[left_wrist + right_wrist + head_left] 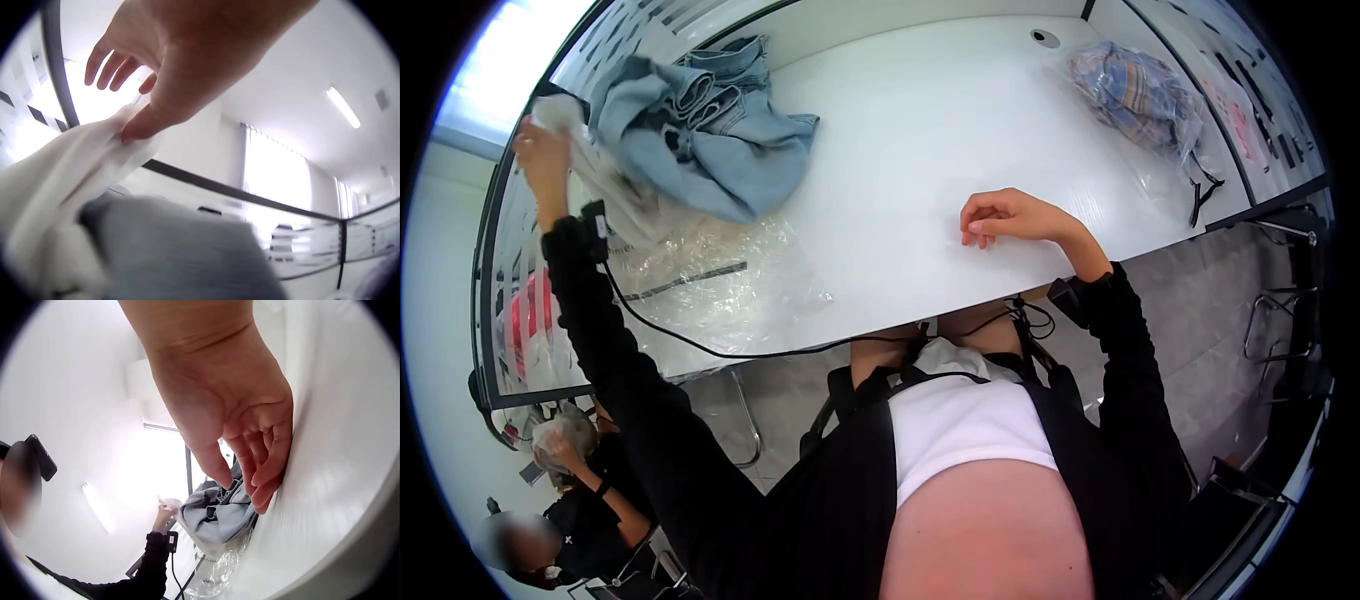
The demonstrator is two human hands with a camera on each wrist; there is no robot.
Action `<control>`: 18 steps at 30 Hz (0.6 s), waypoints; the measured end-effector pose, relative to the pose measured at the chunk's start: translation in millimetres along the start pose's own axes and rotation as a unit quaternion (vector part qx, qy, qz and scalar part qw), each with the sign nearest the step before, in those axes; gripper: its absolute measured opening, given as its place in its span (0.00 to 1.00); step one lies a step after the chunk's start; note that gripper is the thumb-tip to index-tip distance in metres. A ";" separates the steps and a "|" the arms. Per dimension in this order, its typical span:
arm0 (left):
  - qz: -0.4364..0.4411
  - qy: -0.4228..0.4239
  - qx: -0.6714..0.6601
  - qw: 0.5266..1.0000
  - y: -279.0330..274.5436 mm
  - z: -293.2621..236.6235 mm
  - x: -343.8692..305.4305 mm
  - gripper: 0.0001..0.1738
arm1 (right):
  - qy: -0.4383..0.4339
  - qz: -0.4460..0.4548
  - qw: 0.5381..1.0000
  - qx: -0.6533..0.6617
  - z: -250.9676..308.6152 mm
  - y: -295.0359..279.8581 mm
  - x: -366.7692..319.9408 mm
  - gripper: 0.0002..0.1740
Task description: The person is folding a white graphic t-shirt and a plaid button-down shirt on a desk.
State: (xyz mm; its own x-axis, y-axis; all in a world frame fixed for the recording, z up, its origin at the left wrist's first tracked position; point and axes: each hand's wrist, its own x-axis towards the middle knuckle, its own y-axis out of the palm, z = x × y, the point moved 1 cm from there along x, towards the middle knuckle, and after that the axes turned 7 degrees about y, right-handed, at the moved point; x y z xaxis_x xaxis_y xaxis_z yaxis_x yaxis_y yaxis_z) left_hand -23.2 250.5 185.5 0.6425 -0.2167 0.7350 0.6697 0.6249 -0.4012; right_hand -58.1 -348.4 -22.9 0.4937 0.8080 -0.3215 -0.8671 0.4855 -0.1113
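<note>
At the far left of the head view, my raised left hand (pixel 545 165) pinches a white cloth (pixel 613 185). The left wrist view shows the thumb of that hand (pixel 194 59) against the white cloth (pixel 75 165), the other fingers loosely bent. Crumpled light-blue denim (pixel 735 165) lies on the table right beside the white cloth, and shows grey-blue (pixel 181 250) below the left hand. My right hand (pixel 1020 217) rests near the table's front edge, fingers relaxed and slightly bent, holding nothing; the right wrist view also shows this hand (pixel 231 400) empty.
Clear plastic wrap (pixel 730 290) covers the left front of the white table (pixel 890 170). A bagged plaid cloth (pixel 1130 90) lies at the back right, near a black clip-like thing (pixel 1198 195). Partitions border the table. A cable (pixel 700 348) runs along the front. Another person (pixel 590 510) sits lower left.
</note>
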 end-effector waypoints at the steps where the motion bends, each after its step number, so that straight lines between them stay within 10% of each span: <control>1: 0.005 0.028 -0.022 0.999 -10.7 -25.4 -11.9 0.38 | -0.001 -0.002 1.000 -0.005 0.4 -0.3 0.0 0.10; 6: 0.126 0.127 -0.285 0.942 -42.6 -139.1 -47.6 0.39 | -0.016 0.005 1.000 -0.001 -2.3 -2.6 -0.6 0.10; 10: 0.405 0.150 -0.393 0.812 -29.9 -190.2 -91.9 0.55 | -0.055 -0.066 0.992 -0.087 -3.2 -10.2 -12.4 0.11; 18: 0.333 0.100 -0.434 0.831 -27.5 -199.0 -78.4 0.43 | 0.028 -0.203 0.976 -0.075 -1.9 -52.4 -80.2 0.10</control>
State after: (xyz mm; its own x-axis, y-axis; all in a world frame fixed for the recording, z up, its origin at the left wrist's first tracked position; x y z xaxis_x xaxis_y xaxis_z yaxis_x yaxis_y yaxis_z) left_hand -17.9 101.1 30.1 0.9690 -0.2148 0.1220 0.1019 -0.1023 -0.9895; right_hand -52.4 -439.3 6.9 0.7973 0.5385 -0.2727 -0.6035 0.7033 -0.3758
